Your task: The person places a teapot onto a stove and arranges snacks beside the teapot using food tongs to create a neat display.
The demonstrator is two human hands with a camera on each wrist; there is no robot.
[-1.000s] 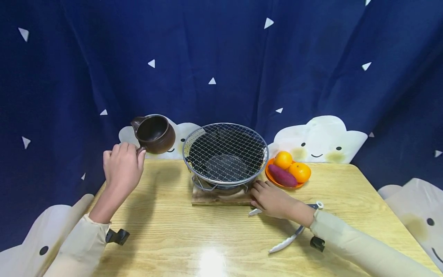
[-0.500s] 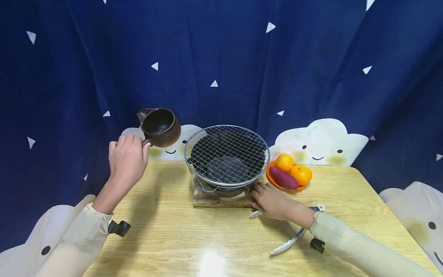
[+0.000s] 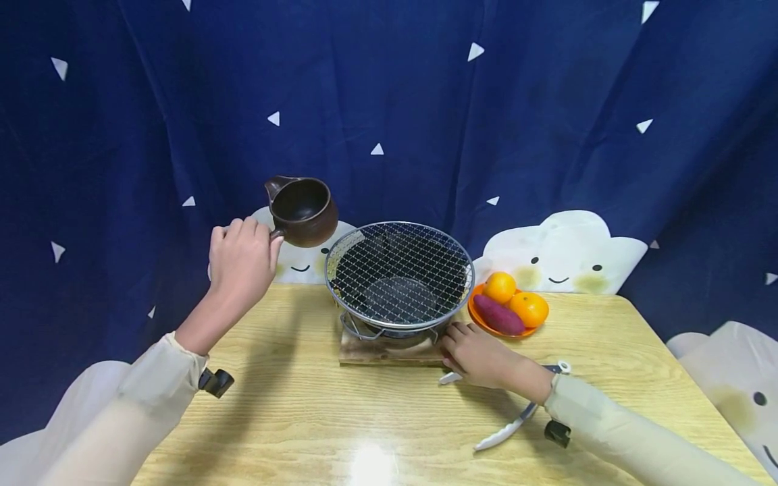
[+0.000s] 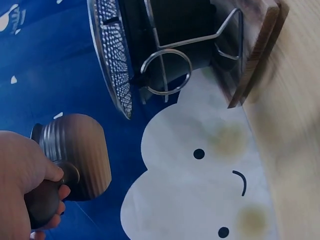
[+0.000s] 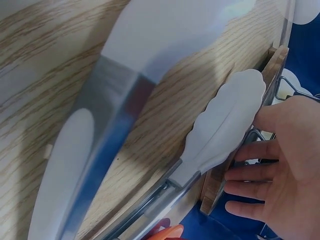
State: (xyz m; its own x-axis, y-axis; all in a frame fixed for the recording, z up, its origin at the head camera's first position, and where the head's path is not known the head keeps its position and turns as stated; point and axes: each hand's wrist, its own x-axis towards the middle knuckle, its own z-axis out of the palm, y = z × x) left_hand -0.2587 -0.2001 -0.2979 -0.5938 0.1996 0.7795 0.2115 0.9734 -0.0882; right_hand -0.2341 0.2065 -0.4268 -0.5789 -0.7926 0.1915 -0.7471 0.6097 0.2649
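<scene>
We note the left hand (image 3: 243, 260) closed round the handle (image 4: 42, 205) of a dark brown pot (image 3: 306, 219), thumb lying near the pot's wall. Pot is held up off the table (image 3: 304, 418), left of the grill (image 3: 401, 270) and apart from it; we look into its mouth from the head view, spout on the far left side. Contents, if any, too dark for us to tell.

Right hand (image 3: 477, 354) is low at the grill's right front, by the corner of the wooden board (image 3: 389, 353) beneath. From the right wrist view we see its fingers fairly straight and a little apart, in a loose spread, gripping nothing. Whether the fingertips touch the board, we cannot tell.

Tongs (image 3: 507, 432) lie on the table under the right wrist, arms spread wide; one white tip sits just beside the right hand, the other points toward us.

Right of the grill: orange plate (image 3: 473, 312), bearing two oranges (image 3: 500, 287) and a purple sweet potato (image 3: 498, 314). Behind, a blue curtain (image 3: 389, 81) with white triangles and smiling clouds.
</scene>
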